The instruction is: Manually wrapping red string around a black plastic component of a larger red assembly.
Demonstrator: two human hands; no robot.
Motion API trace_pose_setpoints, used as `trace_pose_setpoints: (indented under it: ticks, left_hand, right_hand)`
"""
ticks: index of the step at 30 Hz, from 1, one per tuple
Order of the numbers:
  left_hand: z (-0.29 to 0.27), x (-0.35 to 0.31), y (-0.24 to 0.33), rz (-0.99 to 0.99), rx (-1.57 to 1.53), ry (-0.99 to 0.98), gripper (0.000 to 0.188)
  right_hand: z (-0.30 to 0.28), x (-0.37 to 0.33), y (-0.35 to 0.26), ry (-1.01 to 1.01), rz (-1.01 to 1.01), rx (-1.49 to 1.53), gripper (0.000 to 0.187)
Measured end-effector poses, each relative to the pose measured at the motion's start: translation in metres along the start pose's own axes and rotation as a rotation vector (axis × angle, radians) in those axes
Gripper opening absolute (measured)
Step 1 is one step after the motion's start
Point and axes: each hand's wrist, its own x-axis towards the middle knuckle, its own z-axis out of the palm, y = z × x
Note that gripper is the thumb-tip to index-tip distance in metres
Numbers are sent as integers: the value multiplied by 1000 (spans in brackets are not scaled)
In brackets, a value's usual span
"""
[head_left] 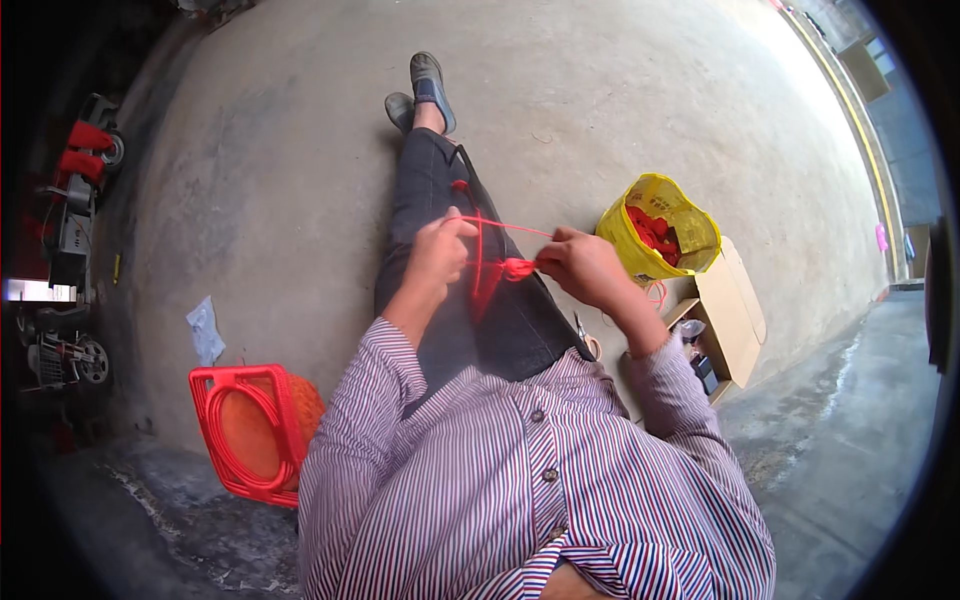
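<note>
I sit on a concrete floor with my legs in dark trousers stretched out ahead. My left hand (pixel 437 252) pinches a thin red cord (pixel 480 262) that runs taut across to my right hand (pixel 583 266). The right hand's fingertips hold a small red knotted piece (pixel 518 267) on that cord. Loops of the cord hang down over my lap between the two hands. My sleeves are striped in red, white and blue.
A yellow bag (pixel 660 215) holding red pieces stands at my right, beside an open cardboard box (pixel 728 310). Scissors (pixel 585 335) lie by my right hip. A red plastic basket (pixel 250 430) sits at my left, a clear plastic wrapper (pixel 205 330) beyond it. Machinery (pixel 75 210) lines the far left.
</note>
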Motion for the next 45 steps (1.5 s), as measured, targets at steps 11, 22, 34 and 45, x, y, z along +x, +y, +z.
trace_pose_setpoints:
  ticks: [11, 22, 34, 45]
  left_hand:
    - [24, -27, -9, 430, 386, 47, 31]
    - [21, -24, -5, 87, 98, -134, 28]
    - [21, -6, -29, -68, -102, -208, 16]
    - [48, -90, -30, 236, 27, -540, 19]
  right_hand:
    - [15, 14, -26, 294, -15, 555, 34]
    - [-81, -92, 42, 664, 209, 1688, 23]
    - [80, -179, 87, 208, 751, 782, 21]
    - [25, -56, -42, -388, 315, 1952, 45]
